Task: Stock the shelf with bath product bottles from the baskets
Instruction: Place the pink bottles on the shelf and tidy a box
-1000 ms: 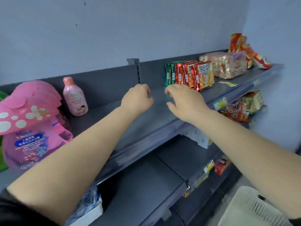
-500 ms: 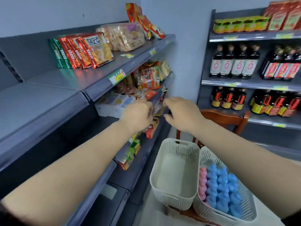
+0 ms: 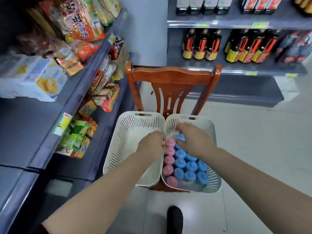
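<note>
Head view shows both hands over the right basket (image 3: 213, 130) on the chair (image 3: 170, 76): left hand (image 3: 152, 146) fingers curled beside pink-capped bottles (image 3: 169, 159), right hand (image 3: 194, 141) fingers curled over blue-capped bottles (image 3: 190, 168), grip unclear.

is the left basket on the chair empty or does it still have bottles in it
Empty, as far as shows: the left basket shows only bare white inside, while the right basket holds pink and blue bottles. The left hand hides part of it.

Both forearms outstretched, left grip (image 3: 152, 145) and right grip (image 3: 194, 141) curled downward.
</note>
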